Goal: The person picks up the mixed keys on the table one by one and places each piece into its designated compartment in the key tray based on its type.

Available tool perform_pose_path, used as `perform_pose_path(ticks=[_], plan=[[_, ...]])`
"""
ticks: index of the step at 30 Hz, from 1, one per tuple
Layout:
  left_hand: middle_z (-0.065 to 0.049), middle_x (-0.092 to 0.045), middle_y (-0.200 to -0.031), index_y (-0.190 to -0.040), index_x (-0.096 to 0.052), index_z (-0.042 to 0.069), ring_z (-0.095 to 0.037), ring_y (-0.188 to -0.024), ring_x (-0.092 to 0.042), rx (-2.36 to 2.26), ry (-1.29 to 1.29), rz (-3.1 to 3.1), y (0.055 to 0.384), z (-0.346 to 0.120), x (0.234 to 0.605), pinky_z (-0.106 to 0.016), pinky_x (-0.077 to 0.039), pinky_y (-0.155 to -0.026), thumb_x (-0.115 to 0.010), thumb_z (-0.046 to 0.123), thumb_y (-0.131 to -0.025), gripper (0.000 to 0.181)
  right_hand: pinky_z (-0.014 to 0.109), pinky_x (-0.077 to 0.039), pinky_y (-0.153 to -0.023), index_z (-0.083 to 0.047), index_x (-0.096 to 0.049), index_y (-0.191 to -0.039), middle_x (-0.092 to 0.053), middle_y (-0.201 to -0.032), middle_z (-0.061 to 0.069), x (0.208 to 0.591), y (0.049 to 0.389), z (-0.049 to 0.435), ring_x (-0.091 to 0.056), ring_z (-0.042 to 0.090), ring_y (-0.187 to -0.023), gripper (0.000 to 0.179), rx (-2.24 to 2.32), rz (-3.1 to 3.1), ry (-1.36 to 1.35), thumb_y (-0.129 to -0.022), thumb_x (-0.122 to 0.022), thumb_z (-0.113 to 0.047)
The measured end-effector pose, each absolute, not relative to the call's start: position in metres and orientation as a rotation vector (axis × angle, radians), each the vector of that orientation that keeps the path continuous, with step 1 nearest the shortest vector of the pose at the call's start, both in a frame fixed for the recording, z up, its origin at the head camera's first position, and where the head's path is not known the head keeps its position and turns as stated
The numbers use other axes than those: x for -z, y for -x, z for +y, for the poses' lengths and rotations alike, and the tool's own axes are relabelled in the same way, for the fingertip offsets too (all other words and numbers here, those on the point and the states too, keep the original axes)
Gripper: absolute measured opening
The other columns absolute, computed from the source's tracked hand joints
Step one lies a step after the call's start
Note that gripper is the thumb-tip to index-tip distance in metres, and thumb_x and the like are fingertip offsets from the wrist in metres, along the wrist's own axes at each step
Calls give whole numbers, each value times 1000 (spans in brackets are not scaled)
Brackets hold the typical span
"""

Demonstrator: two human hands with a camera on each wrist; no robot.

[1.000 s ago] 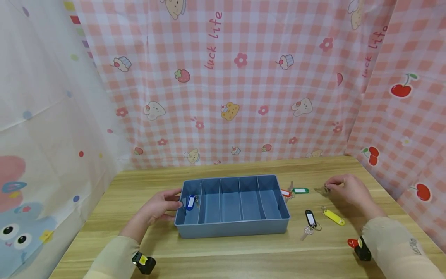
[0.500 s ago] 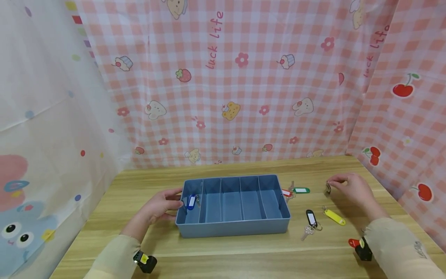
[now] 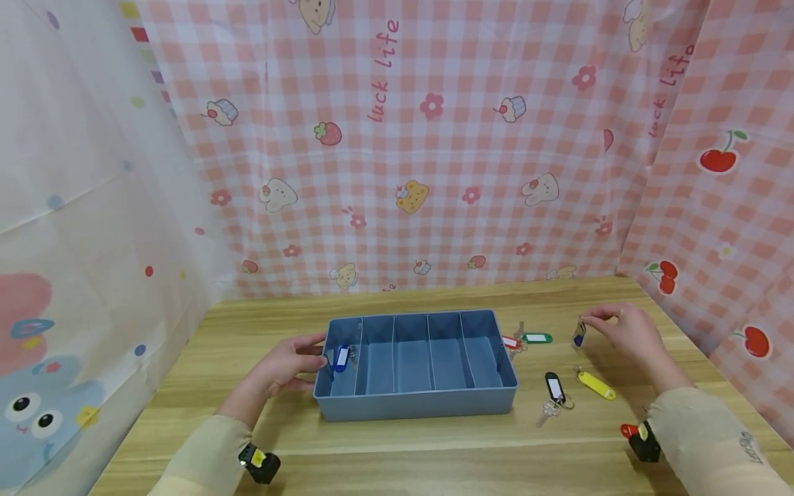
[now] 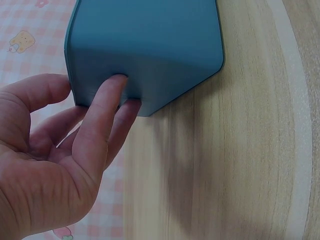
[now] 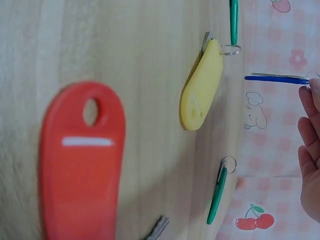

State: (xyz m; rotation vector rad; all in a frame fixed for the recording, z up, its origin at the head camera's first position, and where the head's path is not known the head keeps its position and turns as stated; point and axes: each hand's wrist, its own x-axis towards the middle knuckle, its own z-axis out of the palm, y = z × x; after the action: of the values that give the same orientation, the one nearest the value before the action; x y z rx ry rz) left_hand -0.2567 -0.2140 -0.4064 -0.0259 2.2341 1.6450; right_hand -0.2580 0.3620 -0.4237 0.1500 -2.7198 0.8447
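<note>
A blue-grey tray (image 3: 415, 406) with several compartments stands on the table. My left hand (image 3: 288, 365) rests at its left end; in the left wrist view the fingers touch the outer end wall (image 4: 165, 75). One blue key tag (image 3: 342, 358) with its key lies in the leftmost compartment. Off to the tray's right, my right hand (image 3: 629, 337) pinches the ring of a key with another blue key tag (image 5: 277, 79), which hangs above the table. Part of that hand is cut off in the right wrist view.
Right of the tray lie a red key tag (image 3: 511, 342), a green key tag (image 3: 536, 338), a black key tag (image 3: 553, 388) and a yellow key tag (image 3: 595, 384). Another red key tag (image 5: 82, 170) is close to the right wrist camera. Checked cloth (image 3: 434, 158) hangs behind the table.
My right hand has lifted slightly, and the key with the blue tag has come up from lying on the table to hanging from the fingertips. The left hand stays at the tray.
</note>
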Motion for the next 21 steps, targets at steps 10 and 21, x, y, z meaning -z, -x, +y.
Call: perform_pose_path(ticks=[10,21], plan=[[-32,-42,-144,-152,-37,2,-32,-110,-60,-1641,21,2238,258,-215,407,-49,-58,-78,-60,0,-95,62,52,-49,-76,2,-76,-99,-72,-97,20,416,257,350,-63,39,-92,24,-812,-2665,-190,-95,-70,-20],[-32,-42,-145,-152,-37,2,-33,-110,-60,-1639,25,2234,257,-215,408,-49,-58,-79,-60,0,-95,62,57,-46,-79,2,-76,-96,-72,-97,21,406,255,330,-59,41,-97,23,-847,-2601,-233,-95,-69,-20]])
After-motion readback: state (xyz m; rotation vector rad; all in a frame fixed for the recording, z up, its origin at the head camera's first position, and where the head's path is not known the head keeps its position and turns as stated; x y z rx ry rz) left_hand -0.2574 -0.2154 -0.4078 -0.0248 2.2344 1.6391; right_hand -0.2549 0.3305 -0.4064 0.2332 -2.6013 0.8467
